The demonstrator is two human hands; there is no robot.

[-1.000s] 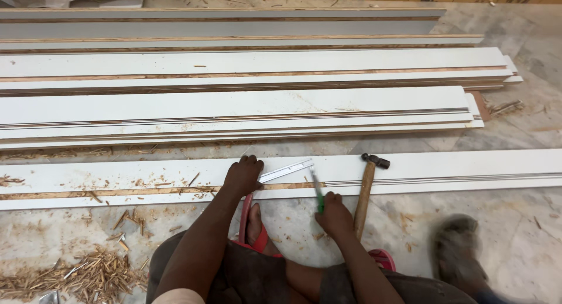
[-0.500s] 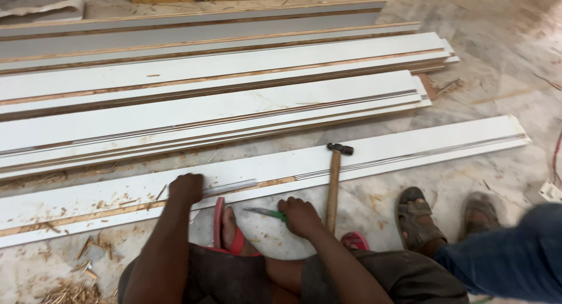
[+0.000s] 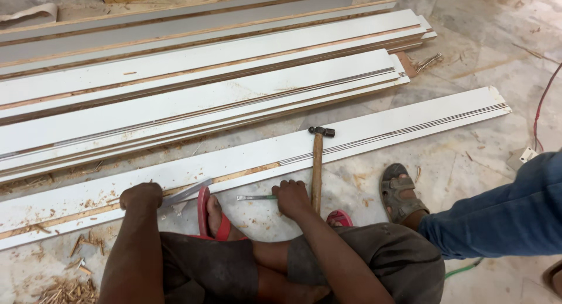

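Pressure came first: the left hand (image 3: pixel 140 196) sat knuckled down on the near white board (image 3: pixel 374 135), fingers curled over the end of a flat metal ruler (image 3: pixel 188 191) that lay along the board's chipped wooden strip. The right hand (image 3: pixel 291 197) was closed around the handle of a chisel (image 3: pixel 253 197), the thin blade pointing left, low over the floor just off the board's near edge. A hammer (image 3: pixel 317 163) lay across the board beside that hand, head on the white face, handle toward the person.

Done well, as I judged it, the ruler wanted firm, flat weight so it could not skate, and the blade wanted to meet the strip at a shallow angle, so that it lifted slivers instead of digging into the paint.

Plenty stayed unclear. The chisel's handle was buried in the fist, so its colour and shape could not be told. The ruler's far end vanished under the left knuckles. Another person's sandalled foot (image 3: pixel 400 190) and blue trouser leg (image 3: pixel 497 213) entered from the right, body cut off. Wood shavings (image 3: pixel 64 289) at lower left ran out of frame.
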